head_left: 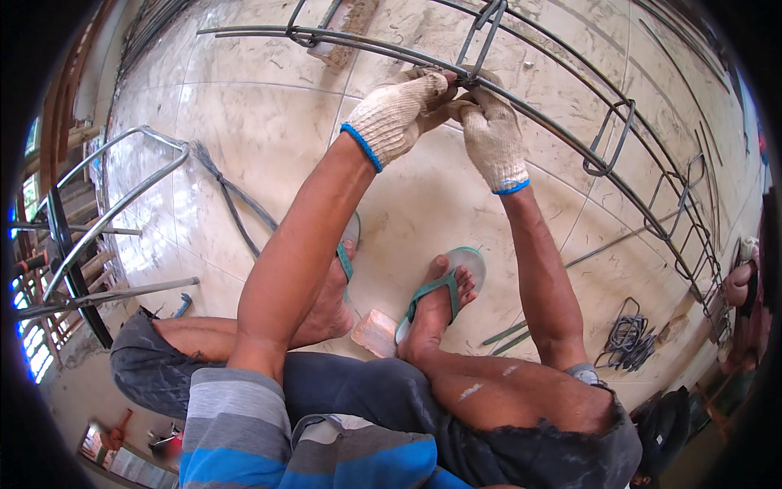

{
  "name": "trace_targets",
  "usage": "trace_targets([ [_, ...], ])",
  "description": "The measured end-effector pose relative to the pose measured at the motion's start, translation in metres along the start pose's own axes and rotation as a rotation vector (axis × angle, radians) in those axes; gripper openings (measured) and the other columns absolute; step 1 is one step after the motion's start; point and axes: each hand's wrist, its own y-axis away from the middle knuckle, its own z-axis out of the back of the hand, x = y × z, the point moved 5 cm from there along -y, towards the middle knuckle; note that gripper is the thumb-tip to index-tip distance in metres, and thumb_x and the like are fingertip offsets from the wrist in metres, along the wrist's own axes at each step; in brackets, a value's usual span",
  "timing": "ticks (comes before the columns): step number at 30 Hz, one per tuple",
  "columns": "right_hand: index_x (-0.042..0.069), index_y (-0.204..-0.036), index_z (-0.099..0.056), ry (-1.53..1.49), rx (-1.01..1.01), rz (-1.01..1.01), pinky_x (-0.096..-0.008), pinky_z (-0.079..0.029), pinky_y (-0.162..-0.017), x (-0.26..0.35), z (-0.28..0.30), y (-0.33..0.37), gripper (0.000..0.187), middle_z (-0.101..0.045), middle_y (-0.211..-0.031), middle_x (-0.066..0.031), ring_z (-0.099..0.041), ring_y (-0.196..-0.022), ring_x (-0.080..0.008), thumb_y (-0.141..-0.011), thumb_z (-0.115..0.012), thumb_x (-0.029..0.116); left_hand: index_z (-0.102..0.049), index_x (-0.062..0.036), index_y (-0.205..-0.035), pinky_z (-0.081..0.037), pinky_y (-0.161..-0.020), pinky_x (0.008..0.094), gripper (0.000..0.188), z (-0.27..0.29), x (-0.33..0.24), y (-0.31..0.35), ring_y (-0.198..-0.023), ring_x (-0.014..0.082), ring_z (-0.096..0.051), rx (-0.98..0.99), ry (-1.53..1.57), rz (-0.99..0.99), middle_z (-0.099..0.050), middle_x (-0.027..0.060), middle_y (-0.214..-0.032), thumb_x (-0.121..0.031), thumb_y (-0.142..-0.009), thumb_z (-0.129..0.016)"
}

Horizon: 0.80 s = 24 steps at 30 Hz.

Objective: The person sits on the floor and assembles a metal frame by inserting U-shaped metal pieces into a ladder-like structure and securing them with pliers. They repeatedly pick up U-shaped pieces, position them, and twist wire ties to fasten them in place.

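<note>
A rebar cage (554, 137) of long steel bars and bent stirrups curves across the upper right. Both of my hands wear cream knitted gloves with blue cuffs and meet at a joint where a stirrup (481, 37) crosses the near bar. My left hand (401, 112) is closed, its fingertips pressed together just under the joint; whatever they pinch is hidden. Beside it, my right hand (491, 130) has its fingers curled up around the bar, thumb toward the left fingers. Any tie wire there is too small to make out.
A bundle of dark wire (232, 191) lies left of my feet. Loose stirrups (627, 338) are piled at the right. A brick piece (376, 332) sits between my sandals; a block (338, 50) stands under the cage. A metal tube frame (122, 191) is at the left. Another person (740, 285) appears far right.
</note>
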Motion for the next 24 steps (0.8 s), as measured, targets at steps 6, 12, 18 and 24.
trace_targets([
  [6, -0.005, -0.129, -0.063, 0.141, 0.068, -0.007, -0.0379, -0.059, -0.085, -0.005, 0.004, 0.004, 0.039, -0.072, -0.104, -0.0182, -0.076, -0.096, -0.0262, -0.093, -0.052, 0.003, -0.064, 0.0006, -0.105, -0.064, -0.094, 0.0465, 0.011, 0.001, 0.005, -0.017, -0.092, 0.0275, -0.07, -0.053, 0.156, 0.193, -0.068, 0.0122, -0.098, -0.01, -0.104, -0.063],
  [12, -0.006, -0.134, -0.06, 0.087, 0.115, -0.019, -0.0355, -0.059, -0.087, -0.002, 0.008, 0.003, 0.043, -0.075, -0.102, -0.0131, -0.074, -0.092, -0.0217, -0.093, -0.049, -0.001, -0.062, 0.001, -0.101, -0.062, -0.087, 0.0564, 0.011, -0.01, 0.008, -0.014, -0.085, 0.0276, -0.068, -0.061, 0.273, 0.194, -0.064, 0.0121, -0.09, -0.01, -0.103, -0.06],
  [18, -0.004, -0.14, -0.059, -0.037, 0.026, -0.142, -0.0357, -0.062, -0.083, 0.007, 0.01, 0.023, 0.041, -0.072, -0.117, -0.0172, -0.073, -0.094, -0.0216, -0.099, -0.056, 0.001, -0.059, 0.0017, -0.103, -0.065, -0.087, 0.0532, 0.015, -0.015, 0.009, -0.007, -0.086, 0.0261, -0.067, -0.187, 0.358, 0.129, -0.063, 0.0124, -0.095, -0.01, -0.108, -0.051],
  [24, 0.002, -0.13, -0.068, 0.366, 0.248, 0.155, -0.0303, -0.063, -0.068, 0.12, 0.043, 0.04, 0.032, -0.07, -0.118, -0.0161, -0.072, -0.092, -0.0206, -0.1, -0.06, -0.005, -0.061, -0.0048, -0.106, -0.063, -0.094, 0.0565, 0.011, 0.002, 0.016, -0.009, -0.094, 0.0282, -0.07, -0.039, 0.281, 0.052, -0.064, 0.0103, -0.1, -0.01, -0.108, -0.051],
])
